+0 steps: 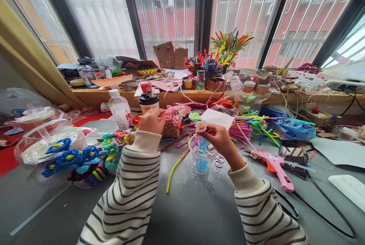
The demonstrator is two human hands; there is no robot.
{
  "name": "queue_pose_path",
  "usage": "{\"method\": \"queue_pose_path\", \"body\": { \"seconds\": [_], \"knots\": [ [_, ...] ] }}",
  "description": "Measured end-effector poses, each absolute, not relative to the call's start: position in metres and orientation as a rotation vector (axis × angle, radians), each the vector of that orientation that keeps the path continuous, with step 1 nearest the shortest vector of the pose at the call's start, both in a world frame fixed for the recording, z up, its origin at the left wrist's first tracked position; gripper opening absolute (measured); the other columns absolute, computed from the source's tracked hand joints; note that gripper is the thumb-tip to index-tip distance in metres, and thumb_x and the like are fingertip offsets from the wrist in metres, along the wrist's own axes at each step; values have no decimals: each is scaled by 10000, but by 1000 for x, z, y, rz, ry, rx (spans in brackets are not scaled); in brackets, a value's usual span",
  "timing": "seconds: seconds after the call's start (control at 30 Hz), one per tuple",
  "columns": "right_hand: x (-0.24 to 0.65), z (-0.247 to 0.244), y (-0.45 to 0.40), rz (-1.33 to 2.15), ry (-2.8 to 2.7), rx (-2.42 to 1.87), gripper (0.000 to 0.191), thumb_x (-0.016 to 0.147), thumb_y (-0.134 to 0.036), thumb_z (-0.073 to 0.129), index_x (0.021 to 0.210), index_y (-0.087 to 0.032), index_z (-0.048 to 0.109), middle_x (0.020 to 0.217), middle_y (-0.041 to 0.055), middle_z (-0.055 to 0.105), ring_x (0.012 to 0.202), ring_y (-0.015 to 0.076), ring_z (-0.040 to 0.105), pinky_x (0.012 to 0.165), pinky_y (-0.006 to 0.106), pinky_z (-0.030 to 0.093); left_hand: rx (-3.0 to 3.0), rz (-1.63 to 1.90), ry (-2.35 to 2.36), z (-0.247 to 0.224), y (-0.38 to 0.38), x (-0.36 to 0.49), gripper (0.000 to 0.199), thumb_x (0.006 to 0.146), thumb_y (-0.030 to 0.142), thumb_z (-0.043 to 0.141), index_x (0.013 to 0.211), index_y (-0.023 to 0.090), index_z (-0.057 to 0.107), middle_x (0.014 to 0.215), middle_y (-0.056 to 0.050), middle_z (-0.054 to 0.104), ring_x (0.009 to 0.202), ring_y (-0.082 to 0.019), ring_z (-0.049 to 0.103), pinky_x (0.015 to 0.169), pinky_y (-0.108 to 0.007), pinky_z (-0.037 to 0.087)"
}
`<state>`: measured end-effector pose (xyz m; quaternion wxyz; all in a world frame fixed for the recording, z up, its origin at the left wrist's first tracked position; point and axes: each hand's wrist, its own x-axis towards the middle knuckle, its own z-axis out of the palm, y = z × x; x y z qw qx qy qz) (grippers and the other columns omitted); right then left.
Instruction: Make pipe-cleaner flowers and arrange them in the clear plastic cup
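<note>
My right hand (218, 138) pinches a pale pink pipe-cleaner flower (201, 126) with a yellow centre. It hangs above a clear plastic cup (203, 155) with blue print. Just behind that flower is a mint-green flower (194, 116). My left hand (153, 121) has its fingers closed at the left edge of a bunch of pink pipe-cleaner flowers (178, 115), which stands in a brown container (171, 130). What its fingertips hold, if anything, is hidden. A yellow-green pipe cleaner (172, 173) lies on the grey table between my forearms.
A pink glue gun (275, 163) with a black cord lies at the right. Small scissors (219, 160) and glitter are beside the cup. Blue flowers (71, 157), a water bottle (119, 110) and a coffee cup (148, 102) stand left. Pipe cleaners (242, 131) are piled behind.
</note>
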<state>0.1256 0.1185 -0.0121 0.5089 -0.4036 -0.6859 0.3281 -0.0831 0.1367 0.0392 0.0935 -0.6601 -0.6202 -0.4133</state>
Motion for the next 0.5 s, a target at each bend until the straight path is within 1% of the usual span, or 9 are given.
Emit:
{"method": "queue_pose_path", "body": {
  "seconds": [0.07,0.13,0.2,0.3,0.33,0.4,0.5],
  "knots": [
    [126,-12,118,795,-1652,-968,267,697,-371,607,778,-125,671,680,34,631,587,127,509,548,233,384,-2039,-802,-1958,36,145,-75,174,727,187,558,866,174,662,886,-93,667,845,-235,622,752,-338,488],
    [127,-11,119,798,-1651,-968,270,697,-372,605,783,-125,672,680,31,626,580,123,500,545,231,379,-2078,-643,-1990,31,152,-67,199,732,204,555,904,192,655,921,-92,654,876,-232,611,763,-321,480],
    [127,-11,119,812,-1642,-971,277,697,-376,604,784,-122,672,670,28,618,565,118,488,532,227,370,-2092,-610,-1995,26,157,-61,262,703,228,592,959,188,638,949,-109,637,911,-252,596,783,-333,470],
    [127,-10,120,833,-1630,-963,278,695,-380,604,781,-124,671,670,25,613,563,115,486,534,224,372,-2071,-567,-2017,18,164,-56,438,653,235,640,1080,160,571,1034,-156,581,970,-295,559,808,-375,449],
    [128,-10,120,829,-1633,-961,274,695,-379,603,778,-126,671,671,23,612,566,114,487,539,224,374,-2062,-559,-2026,16,166,-55,466,648,228,641,1100,154,554,1055,-166,562,979,-300,552,812,-380,445],
    [128,-10,120,809,-1644,-966,264,698,-376,601,764,-130,670,660,18,606,566,112,482,541,223,371,-2053,-559,-2037,12,171,-54,439,657,221,625,1085,151,555,1070,-168,542,984,-294,549,815,-375,441],
    [128,-9,119,796,-1658,-974,257,704,-372,596,742,-128,667,622,7,584,548,104,464,529,218,356,-2046,-611,-2036,7,177,-54,335,686,228,583,1009,139,583,1074,-174,531,984,-288,550,813,-364,442]
  ]
}}
